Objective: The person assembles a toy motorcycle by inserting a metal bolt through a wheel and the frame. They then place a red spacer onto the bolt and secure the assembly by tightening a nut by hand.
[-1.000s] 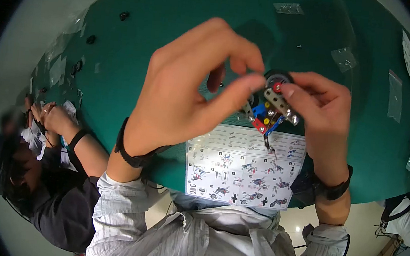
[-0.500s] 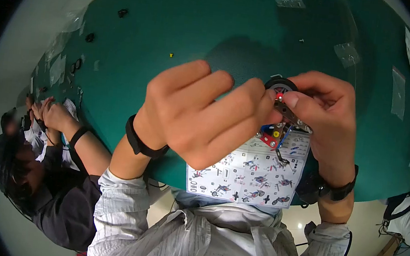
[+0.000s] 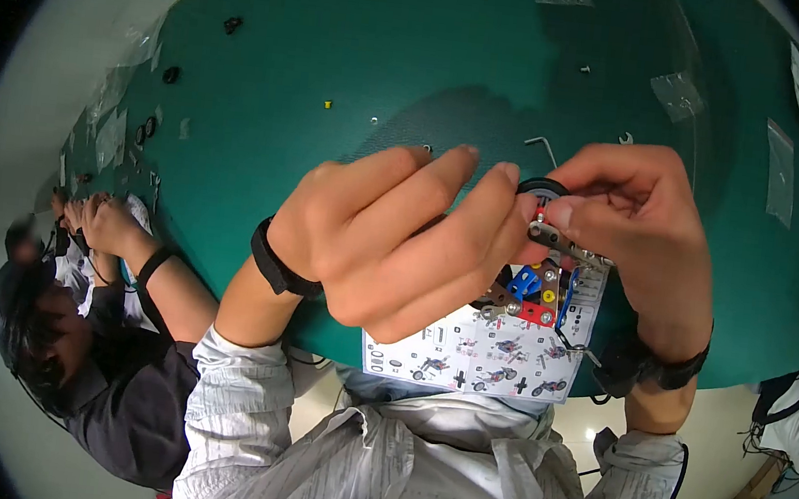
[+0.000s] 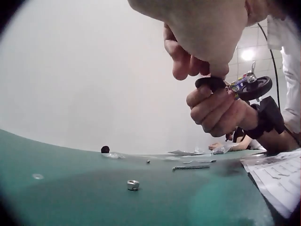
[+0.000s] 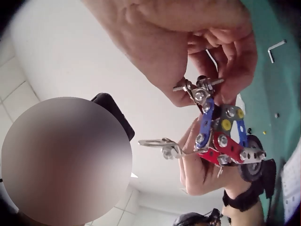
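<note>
Two hands meet at a wheel (image 3: 543,184) of the model (image 3: 524,283), which is held up above the table (image 3: 347,10), over the near part of the printed sheet (image 3: 466,359) in the head view. The right hand (image 3: 654,237) pinches the wheel between thumb and fingers. The left hand (image 3: 399,250) has bent fingers, their tips touching the wheel near its red hub; whether they pinch it I cannot tell. A second wheel (image 5: 250,172) sits at the model's other end. Beyond the hands lie a hex key (image 5: 276,45) and a yellow piece (image 3: 328,105).
</note>
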